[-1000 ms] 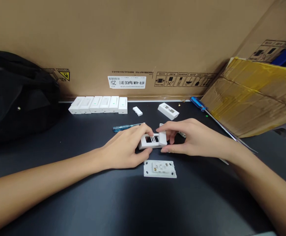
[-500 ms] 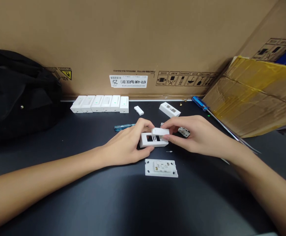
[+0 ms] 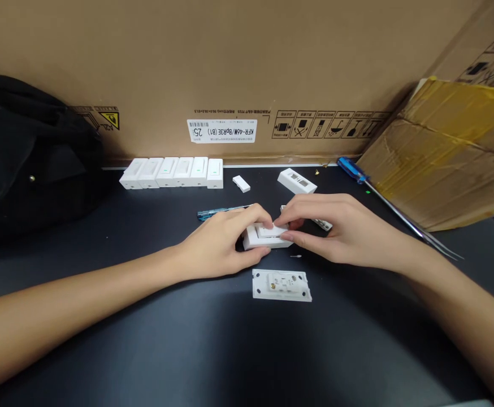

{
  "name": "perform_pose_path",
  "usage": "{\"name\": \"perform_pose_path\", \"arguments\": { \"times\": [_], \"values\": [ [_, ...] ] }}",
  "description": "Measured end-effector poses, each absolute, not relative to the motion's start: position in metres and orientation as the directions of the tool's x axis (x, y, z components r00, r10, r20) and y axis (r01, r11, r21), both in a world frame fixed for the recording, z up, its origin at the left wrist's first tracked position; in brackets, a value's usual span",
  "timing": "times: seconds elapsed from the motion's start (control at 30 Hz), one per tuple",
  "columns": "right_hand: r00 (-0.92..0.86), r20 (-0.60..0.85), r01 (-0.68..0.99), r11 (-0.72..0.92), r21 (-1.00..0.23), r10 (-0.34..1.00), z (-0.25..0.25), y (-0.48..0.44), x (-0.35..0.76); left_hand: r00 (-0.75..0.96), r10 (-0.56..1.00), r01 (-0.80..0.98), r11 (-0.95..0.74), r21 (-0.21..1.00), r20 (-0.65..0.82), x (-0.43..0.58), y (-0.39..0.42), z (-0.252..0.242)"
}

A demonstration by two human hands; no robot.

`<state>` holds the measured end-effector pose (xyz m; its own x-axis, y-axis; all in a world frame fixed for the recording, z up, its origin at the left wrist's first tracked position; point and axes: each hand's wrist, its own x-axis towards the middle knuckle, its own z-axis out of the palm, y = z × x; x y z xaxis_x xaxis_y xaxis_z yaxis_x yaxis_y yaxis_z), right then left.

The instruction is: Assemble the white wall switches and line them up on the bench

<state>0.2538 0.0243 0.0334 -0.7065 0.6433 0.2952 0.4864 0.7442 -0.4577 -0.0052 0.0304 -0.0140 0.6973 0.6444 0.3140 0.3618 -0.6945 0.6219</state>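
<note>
Hands first: what state are they in?

Both closed. My left hand grips the left end of the white plastic switch frame. My right hand holds the other end, its fingertips on the white rocker lying in the frame's opening.

What lies around the frame?

Nearest, in front of it, is the switch base plate. Just front-right sits a small pin, and a small white part lies partly under my right hand. Behind it are a slim blue-handled screwdriver, a loose rocker and a second frame.

What could go wrong?

Uneven finger pressure could tilt the rocker, jam it or flex the frame. A careless wrist movement could also sweep the pin off the black bench top.
</note>
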Motion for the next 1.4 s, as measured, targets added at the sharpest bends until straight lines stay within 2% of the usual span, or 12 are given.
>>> {"name": "perform_pose_path", "arguments": {
  "times": [0.37,0.83,1.03,1.17,1.4],
  "values": [
    [-0.718,0.279,0.492,0.749,-0.444,0.637,0.034,0.024,0.252,0.697,0.625,0.337,-0.718,0.609,0.351,-0.005,0.031,-0.016],
    [-0.698,0.306,0.492,0.745,-0.450,0.647,0.029,0.024,0.249,0.709,0.595,0.387,-0.777,0.496,0.378,-0.006,0.029,-0.017],
    [-0.723,0.274,0.501,0.754,-0.425,0.634,0.026,0.026,0.250,0.698,0.638,0.410,-0.728,0.550,0.325,-0.006,0.029,-0.016],
    [-0.735,0.250,0.550,0.770,-0.324,0.630,0.028,0.019,0.249,0.682,0.648,0.410,-0.722,0.558,0.338,-0.005,0.030,-0.016],
    [-0.783,0.227,0.569,0.814,-0.115,0.579,0.035,0.007,0.243,0.703,0.619,0.429,-0.762,0.486,0.350,-0.007,0.033,-0.016]
  ]
}}
